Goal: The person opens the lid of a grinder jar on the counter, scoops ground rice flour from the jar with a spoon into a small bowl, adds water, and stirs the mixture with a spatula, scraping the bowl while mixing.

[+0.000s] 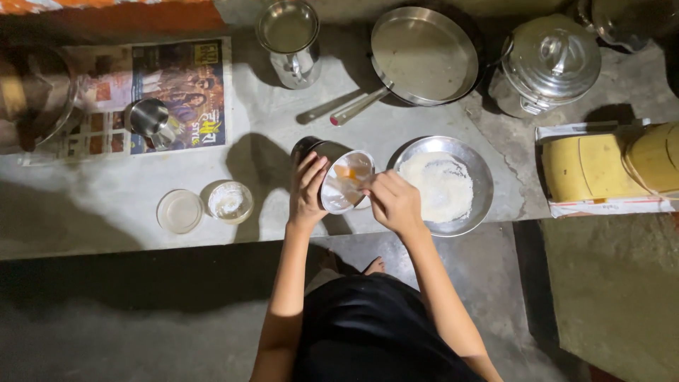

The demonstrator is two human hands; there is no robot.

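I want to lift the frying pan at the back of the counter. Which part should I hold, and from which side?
Grip the frying pan by its long handle, coming from the near left. The handle sticks out low-left toward the person, free of the steel mug and lidded pot.

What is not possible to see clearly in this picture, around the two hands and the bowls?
All in the head view:
- Small steel bowl: tilted; the orange content is blurred, its kind unclear.
- Right hand: fingertips reach into that bowl; whether they hold a tool is too small to tell.
- Dark container: mostly hidden behind the left hand and the bowl.
- Lidded pot: in shadow, cut by the left edge.
- Yellow object: cut by the right edge.
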